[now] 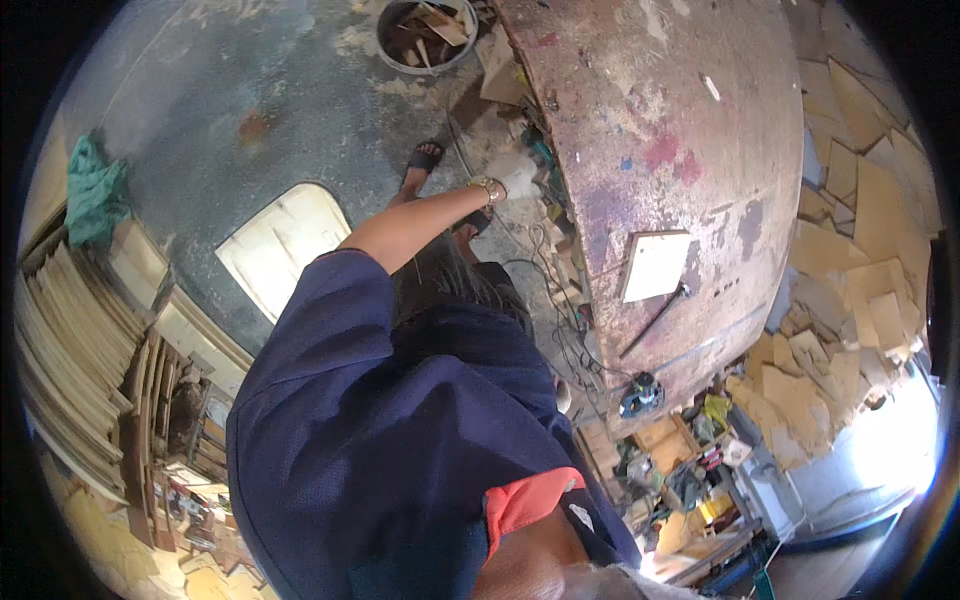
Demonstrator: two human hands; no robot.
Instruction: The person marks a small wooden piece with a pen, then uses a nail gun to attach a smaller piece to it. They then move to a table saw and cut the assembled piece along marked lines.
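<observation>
My left hand [515, 176], in a white glove with a metal-banded watch at the wrist, reaches down beside the near edge of a paint-stained worktable [690, 140]. Its fingers are blurred, so whether they grip anything does not show. Close to it, under the table edge, lie a teal item [541, 152] and several small wood offcuts [565, 262]. On the tabletop rest a pale rectangular board [656, 266], a hammer [658, 318] by its lower edge, and a blue power tool [642, 396] at the corner. My right hand does not show.
A round bin [383, 50] of wood scraps stands at the top. Cables [545, 262] run along the floor beside the table. A pale panel [285, 246] lies on the floor at left, near stacked boards [75, 370]. Flat offcuts [850, 260] pile up beyond the table.
</observation>
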